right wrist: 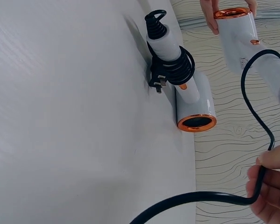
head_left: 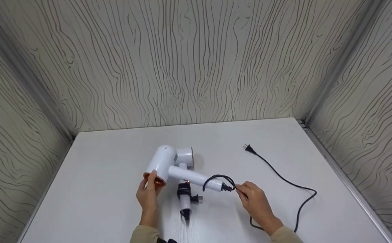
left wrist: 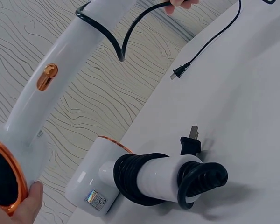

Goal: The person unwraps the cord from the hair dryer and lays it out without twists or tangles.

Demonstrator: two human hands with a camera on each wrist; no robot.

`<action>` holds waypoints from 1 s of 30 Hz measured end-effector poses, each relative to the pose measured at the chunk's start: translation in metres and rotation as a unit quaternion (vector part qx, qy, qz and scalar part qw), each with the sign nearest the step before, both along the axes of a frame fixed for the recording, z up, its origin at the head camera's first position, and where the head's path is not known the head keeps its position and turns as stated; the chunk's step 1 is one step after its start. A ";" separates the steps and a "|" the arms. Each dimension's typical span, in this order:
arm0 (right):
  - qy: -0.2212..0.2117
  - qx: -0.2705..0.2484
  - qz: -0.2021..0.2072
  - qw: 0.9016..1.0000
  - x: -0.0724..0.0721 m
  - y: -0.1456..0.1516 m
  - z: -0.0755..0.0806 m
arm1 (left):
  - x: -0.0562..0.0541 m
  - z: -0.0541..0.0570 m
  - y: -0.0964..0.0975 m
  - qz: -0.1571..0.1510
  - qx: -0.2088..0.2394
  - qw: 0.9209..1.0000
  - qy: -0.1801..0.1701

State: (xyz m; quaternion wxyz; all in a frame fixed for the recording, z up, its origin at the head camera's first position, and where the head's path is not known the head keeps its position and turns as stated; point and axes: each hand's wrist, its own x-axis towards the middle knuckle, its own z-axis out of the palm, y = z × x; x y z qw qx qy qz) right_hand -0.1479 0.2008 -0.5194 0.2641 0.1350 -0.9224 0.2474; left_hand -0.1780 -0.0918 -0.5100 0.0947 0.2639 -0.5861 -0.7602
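Dryer (head_left: 162, 162) is hanging raised in both hands, partly covering the wrapped dryer (left wrist: 161, 179) in the head view; the latter is lying on the worktop (head_left: 98, 185). Left hand (head_left: 147, 197), left of the wrapped dryer, is gripping the dryer's wide end, thumb on the near side of the copper rim (left wrist: 20, 175), fingers going round behind. Right hand (head_left: 258, 202), right of the wrapped dryer, is pinching the cord (right wrist: 210, 196) between thumb and curled fingers, just beyond the cord end of the handle (head_left: 194, 177).

A loose turn is passing round the handle near that end. Remaining cord is trailing right of the wrapped dryer, partly out of the head view; its plug (head_left: 249, 148) is resting well to the right of the wrapped dryer.

Step in hand, as I am reading it: winding cord onto the handle, early on, since most of the length is lying loose. Wrapped dryer is offering a likely model: coil (left wrist: 128, 175) sitting tight on its handle, second plug (left wrist: 190, 146) sticking out beside it.

Next move is probably calling for a steady left hand, with the right taking the cord round again and snugging that turn. Possible snag: slack catching on the wrapped dryer.
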 end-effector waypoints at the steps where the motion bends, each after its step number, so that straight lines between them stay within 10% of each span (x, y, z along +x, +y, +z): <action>1: -0.004 0.003 0.000 1.000 0.000 0.000 0.000 | 0.000 0.000 0.000 0.000 0.000 1.000 0.000; 24: -0.127 0.102 0.087 0.983 0.002 -0.001 -0.020 | -0.002 0.005 0.001 0.035 0.052 0.998 0.015; 30: -0.099 0.083 0.069 0.989 0.003 0.000 -0.023 | -0.002 0.005 0.001 0.038 0.056 0.998 0.016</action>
